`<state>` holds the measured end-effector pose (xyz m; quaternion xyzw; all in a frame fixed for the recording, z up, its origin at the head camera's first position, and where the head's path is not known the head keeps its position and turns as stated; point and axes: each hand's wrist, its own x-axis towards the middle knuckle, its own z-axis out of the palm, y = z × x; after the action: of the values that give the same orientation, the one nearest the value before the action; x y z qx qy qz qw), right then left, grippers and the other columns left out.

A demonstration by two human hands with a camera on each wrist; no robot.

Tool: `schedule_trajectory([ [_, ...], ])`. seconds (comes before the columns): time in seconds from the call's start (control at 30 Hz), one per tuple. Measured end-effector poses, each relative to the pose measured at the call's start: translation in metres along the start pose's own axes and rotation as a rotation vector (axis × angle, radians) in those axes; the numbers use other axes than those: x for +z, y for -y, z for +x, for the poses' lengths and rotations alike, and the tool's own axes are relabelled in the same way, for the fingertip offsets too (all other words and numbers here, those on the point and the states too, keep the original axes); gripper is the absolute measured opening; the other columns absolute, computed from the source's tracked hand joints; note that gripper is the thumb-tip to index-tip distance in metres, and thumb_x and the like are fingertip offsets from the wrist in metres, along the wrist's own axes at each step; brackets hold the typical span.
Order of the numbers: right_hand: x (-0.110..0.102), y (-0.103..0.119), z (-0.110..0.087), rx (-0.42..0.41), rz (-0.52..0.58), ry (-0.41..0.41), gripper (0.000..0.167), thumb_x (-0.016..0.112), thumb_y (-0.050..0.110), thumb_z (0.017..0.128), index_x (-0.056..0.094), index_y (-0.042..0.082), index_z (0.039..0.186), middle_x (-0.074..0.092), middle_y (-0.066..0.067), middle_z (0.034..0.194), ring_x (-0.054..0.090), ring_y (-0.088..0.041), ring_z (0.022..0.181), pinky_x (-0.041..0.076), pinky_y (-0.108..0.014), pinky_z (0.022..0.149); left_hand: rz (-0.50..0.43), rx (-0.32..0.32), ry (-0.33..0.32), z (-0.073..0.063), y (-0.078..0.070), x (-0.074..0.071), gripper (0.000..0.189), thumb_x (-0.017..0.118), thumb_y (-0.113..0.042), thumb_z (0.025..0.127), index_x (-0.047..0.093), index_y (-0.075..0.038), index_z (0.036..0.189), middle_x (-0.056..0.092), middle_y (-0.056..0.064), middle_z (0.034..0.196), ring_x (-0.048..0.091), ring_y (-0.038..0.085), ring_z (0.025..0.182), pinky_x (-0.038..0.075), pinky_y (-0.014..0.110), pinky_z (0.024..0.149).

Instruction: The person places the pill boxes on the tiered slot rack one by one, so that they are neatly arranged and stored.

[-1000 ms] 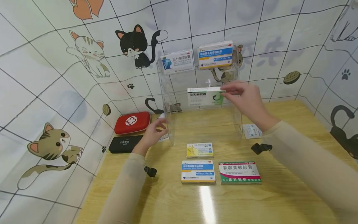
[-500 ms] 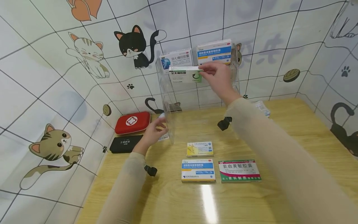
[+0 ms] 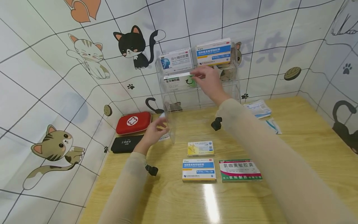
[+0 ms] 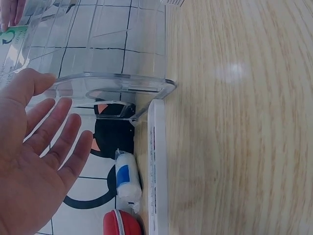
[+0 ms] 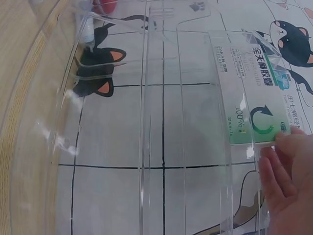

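My right hand [image 3: 210,83] pinches the right end of a white and green medicine box [image 3: 176,82] between thumb and fingers. The box sits at the left of the middle tier of a clear acrylic rack [image 3: 171,126]; its green end with an arrow shows in the right wrist view. My left hand [image 3: 152,133] is at the rack's left side. In the left wrist view its thumb touches the panel's edge, the other fingers extended and loosely spread. On the top tier stand a white medicine box with a blue head picture [image 3: 176,61] and a blue, white and orange medicine box [image 3: 213,52].
On the wooden table lie a yellow and white box [image 3: 200,149], a blue and white box [image 3: 199,170] and a green and pink box [image 3: 240,170]. A red case [image 3: 133,123] and black pouch [image 3: 126,143] are at left, white packets [image 3: 258,109] behind at right.
My right hand has carried the white and green box leftward, first raised and then lowered to the left part of the middle tier. The left hand has stayed at the rack's side.
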<state>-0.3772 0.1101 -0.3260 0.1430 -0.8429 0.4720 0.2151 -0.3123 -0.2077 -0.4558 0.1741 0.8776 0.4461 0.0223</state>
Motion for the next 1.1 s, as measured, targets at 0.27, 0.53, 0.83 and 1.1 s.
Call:
schedule_trajectory([
  [0.27, -0.007, -0.006, -0.023, -0.084, 0.049, 0.009, 0.04, 0.068, 0.004, 0.097, 0.067, 0.01, 0.137, 0.06, -0.007, 0.146, 0.058, -0.024, 0.131, 0.051, -0.036, 0.111, -0.021, -0.01, 0.002, 0.0, 0.001, 0.003, 0.042, 0.072, -0.012, 0.096, 0.06, -0.011, 0.135, 0.064, 0.011, 0.13, 0.063, 0.03, 0.116, 0.056, 0.049, 0.103],
  [0.53, -0.034, -0.027, -0.101, -0.129, 0.004, -0.007, 0.019, 0.071, 0.004, 0.095, 0.076, 0.007, 0.113, 0.063, -0.007, 0.136, 0.058, -0.026, 0.126, 0.054, -0.043, 0.102, -0.028, -0.006, 0.008, 0.001, 0.003, 0.006, 0.042, 0.072, -0.01, 0.095, 0.059, -0.011, 0.135, 0.063, 0.013, 0.132, 0.061, 0.029, 0.117, 0.055, 0.049, 0.104],
  [0.83, -0.067, -0.064, -0.194, -0.117, -0.14, 0.058, 0.02, 0.077, 0.0, 0.089, 0.077, 0.012, 0.105, 0.068, -0.004, 0.128, 0.064, -0.023, 0.111, 0.045, -0.007, 0.09, -0.01, 0.005, 0.006, 0.001, 0.005, 0.004, 0.042, 0.073, -0.013, 0.095, 0.059, -0.014, 0.135, 0.062, 0.012, 0.134, 0.061, 0.029, 0.118, 0.055, 0.049, 0.104],
  [1.1, -0.095, -0.081, -0.248, -0.077, -0.244, 0.214, 0.026, 0.08, 0.004, 0.088, 0.077, 0.018, 0.109, 0.073, -0.002, 0.122, 0.066, -0.029, 0.114, 0.044, -0.011, 0.094, -0.025, 0.01, -0.005, -0.001, 0.005, 0.001, 0.042, 0.072, -0.011, 0.095, 0.059, -0.012, 0.135, 0.062, 0.01, 0.133, 0.061, 0.029, 0.117, 0.054, 0.049, 0.104],
])
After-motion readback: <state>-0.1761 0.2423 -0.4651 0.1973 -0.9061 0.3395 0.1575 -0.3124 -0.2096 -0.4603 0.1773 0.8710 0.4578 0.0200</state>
